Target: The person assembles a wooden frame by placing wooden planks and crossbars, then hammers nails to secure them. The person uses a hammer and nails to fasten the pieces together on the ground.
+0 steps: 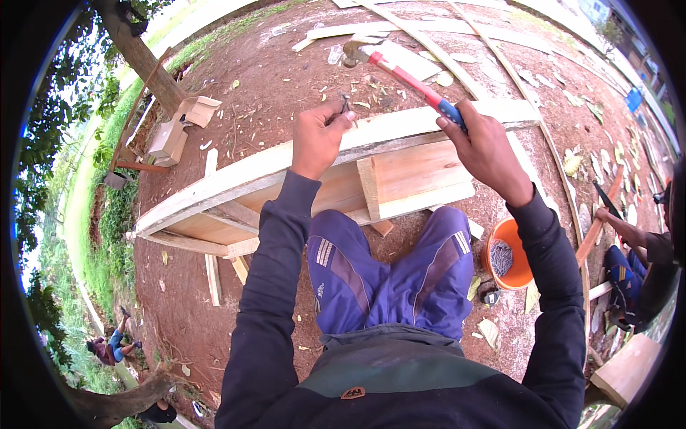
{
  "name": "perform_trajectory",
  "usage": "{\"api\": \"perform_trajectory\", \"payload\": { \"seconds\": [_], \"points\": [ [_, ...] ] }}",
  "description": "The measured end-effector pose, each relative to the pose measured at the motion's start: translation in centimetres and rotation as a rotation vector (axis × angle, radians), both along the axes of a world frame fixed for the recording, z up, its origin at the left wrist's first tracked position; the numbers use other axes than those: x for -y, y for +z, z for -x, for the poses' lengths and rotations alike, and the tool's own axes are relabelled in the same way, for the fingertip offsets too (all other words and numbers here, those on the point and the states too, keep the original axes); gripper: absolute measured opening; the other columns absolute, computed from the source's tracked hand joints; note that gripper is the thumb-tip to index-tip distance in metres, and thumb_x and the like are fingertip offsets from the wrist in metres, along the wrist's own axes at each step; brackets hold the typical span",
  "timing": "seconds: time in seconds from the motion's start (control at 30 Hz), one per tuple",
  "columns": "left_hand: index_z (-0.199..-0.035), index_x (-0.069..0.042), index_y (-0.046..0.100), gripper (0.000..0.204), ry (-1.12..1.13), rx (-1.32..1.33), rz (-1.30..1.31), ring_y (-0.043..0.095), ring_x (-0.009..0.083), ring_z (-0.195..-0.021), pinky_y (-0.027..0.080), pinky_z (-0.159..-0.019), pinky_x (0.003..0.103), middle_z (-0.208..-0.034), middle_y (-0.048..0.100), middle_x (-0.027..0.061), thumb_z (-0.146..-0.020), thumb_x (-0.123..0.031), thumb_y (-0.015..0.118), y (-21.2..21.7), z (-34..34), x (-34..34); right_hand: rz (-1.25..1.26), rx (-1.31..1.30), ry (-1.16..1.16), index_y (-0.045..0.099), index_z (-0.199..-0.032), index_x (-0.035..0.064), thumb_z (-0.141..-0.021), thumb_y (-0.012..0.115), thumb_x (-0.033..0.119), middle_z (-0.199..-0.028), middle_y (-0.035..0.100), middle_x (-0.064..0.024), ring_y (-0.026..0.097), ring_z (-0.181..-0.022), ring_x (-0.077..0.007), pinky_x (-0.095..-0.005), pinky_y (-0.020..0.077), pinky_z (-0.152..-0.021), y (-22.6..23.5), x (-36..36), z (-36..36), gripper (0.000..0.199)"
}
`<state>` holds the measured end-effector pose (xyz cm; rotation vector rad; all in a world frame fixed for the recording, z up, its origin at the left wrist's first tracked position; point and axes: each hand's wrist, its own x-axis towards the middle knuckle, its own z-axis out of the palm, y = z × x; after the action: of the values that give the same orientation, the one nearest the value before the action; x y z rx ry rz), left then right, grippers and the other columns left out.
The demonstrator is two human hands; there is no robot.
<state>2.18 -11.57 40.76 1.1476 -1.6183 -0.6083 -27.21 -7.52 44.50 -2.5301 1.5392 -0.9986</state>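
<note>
My left hand (318, 139) pinches a nail (346, 104) over the top edge of a long wooden frame (250, 184). Whether the nail's tip touches the wood I cannot tell. In my right hand (489, 146) is a claw hammer (418, 87) with a red and blue handle, gripped near its end. The hammer's head is raised beyond the frame, up and to the right of the nail. The frame lies across in front of my knees, with boards and a crosspiece (369, 187) fixed inside it.
An orange bucket (527, 266) holding nails (501, 257) stands by my right knee, a tape measure (490, 297) near it. Long planks (429, 50) lie on the dirt beyond. At right a co-worker (654, 261) handles a board. A cardboard box (168, 143) sits by a tree.
</note>
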Motion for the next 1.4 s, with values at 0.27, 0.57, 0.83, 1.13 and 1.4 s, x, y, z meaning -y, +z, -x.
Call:
{"api": "perform_trajectory", "payload": {
  "seconds": [0.27, 0.57, 0.83, 1.13, 1.4],
  "points": [
    [-0.101, 0.003, 0.075, 0.02, 0.04, 0.055, 0.077, 0.052, 0.0104, -0.059, 0.042, -0.057, 0.032, -0.065, 0.063, 0.0107, -0.092, -0.015, 0.072, -0.6, 0.5, -0.1, -0.47, 0.025, 0.14, 0.049, -0.084, -0.0024, -0.107, 0.054, 0.032, -0.07, 0.059, -0.0194, 0.062, -0.062, -0.0333, -0.0443, 0.0467, -0.06, 8.8, -4.9, 0.5, 0.041],
    [-0.109, 0.005, 0.076, 0.025, 0.054, 0.109, 0.026, 0.062, 0.0071, -0.076, 0.05, -0.07, 0.028, -0.082, 0.076, 0.0088, -0.094, -0.015, 0.071, -0.1, 0.7, -0.5, -0.253, -0.212, 0.155, 0.055, -0.094, -0.001, -0.107, 0.055, 0.032, -0.065, 0.052, -0.0176, 0.054, -0.06, -0.0346, -0.0458, 0.0413, -0.06, 9.6, -4.4, 0.3, 0.036],
    [-0.109, 0.005, 0.076, 0.027, 0.086, 0.146, 0.0, 0.059, 0.0069, -0.072, 0.049, -0.066, 0.028, -0.077, 0.074, 0.0078, -0.092, -0.016, 0.072, 0.3, 0.9, -0.8, 0.061, -0.072, 0.144, 0.053, -0.091, -0.003, -0.104, 0.059, 0.025, -0.066, 0.049, -0.0235, 0.055, -0.063, -0.0435, -0.0512, 0.04, -0.061, 8.6, -4.6, -0.7, 0.031],
    [-0.108, 0.006, 0.076, 0.028, 0.085, 0.118, 0.015, 0.058, 0.0073, -0.07, 0.048, -0.065, 0.029, -0.076, 0.073, 0.0074, -0.092, -0.017, 0.073, 0.4, 1.1, -1.0, 0.074, 0.054, 0.106, 0.051, -0.089, -0.0023, -0.105, 0.059, 0.029, -0.066, 0.044, -0.0222, 0.046, -0.063, -0.0411, -0.0488, 0.0388, -0.061, 9.4, -4.1, 0.3, 0.036],
    [-0.11, 0.004, 0.077, 0.028, 0.053, 0.111, 0.004, 0.058, 0.0062, -0.072, 0.048, -0.066, 0.027, -0.079, 0.074, 0.0063, -0.093, -0.018, 0.073, 0.2, 0.6, -1.0, -0.264, -0.114, 0.111, 0.051, -0.089, -0.0023, -0.104, 0.059, 0.028, -0.065, 0.05, -0.0228, 0.051, -0.061, -0.0429, -0.0503, 0.0393, -0.06, 8.5, -4.9, 0.1, 0.035]
  ]
}}
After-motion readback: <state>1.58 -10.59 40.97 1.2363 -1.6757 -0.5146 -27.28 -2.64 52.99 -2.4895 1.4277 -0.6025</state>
